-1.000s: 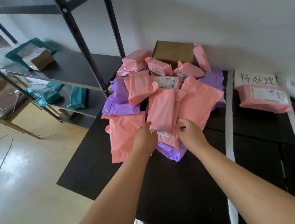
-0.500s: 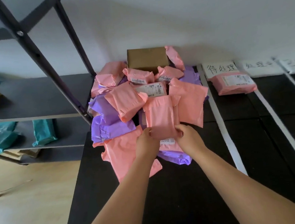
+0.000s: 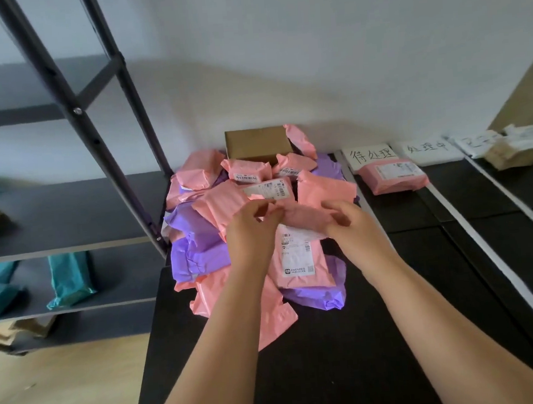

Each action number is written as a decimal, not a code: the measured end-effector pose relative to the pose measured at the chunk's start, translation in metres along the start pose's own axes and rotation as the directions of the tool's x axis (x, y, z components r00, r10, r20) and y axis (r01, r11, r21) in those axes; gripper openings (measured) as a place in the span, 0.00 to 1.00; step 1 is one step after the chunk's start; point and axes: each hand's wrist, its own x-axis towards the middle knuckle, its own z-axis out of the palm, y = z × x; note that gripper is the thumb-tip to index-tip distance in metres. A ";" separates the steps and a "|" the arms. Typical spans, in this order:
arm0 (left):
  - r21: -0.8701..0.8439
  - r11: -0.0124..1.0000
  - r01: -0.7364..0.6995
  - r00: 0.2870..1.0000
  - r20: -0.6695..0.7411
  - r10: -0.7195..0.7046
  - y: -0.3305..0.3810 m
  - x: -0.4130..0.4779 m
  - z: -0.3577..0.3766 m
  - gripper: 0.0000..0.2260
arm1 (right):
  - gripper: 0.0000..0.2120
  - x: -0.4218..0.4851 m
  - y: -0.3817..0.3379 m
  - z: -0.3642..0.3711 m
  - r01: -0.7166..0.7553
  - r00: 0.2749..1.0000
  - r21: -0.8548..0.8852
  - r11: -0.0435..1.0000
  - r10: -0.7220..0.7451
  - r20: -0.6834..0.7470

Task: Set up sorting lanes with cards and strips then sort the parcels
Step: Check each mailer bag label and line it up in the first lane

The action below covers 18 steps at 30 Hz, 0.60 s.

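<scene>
**Two hands pinch a soft pink parcel by its top edge**

Both the left hand and the right hand pinch the upper edge of the pink parcel. It shows its label to the camera, over the heap of pink and purple mailers on the black tabletop. The parcel looks light and floppy: a thin, probably slick poly bag that creases. Loose film may slip from a pinch, so gripping across the fuller middle seems safer for carrying it toward the lane cards.
</scene>
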 end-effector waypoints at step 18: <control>-0.399 0.917 -0.011 1.000 -0.010 0.008 0.070 -0.016 -0.078 0.07 | 0.03 -0.032 -0.094 -0.016 0.330 0.926 0.217 0.919 -0.271 -0.263</control>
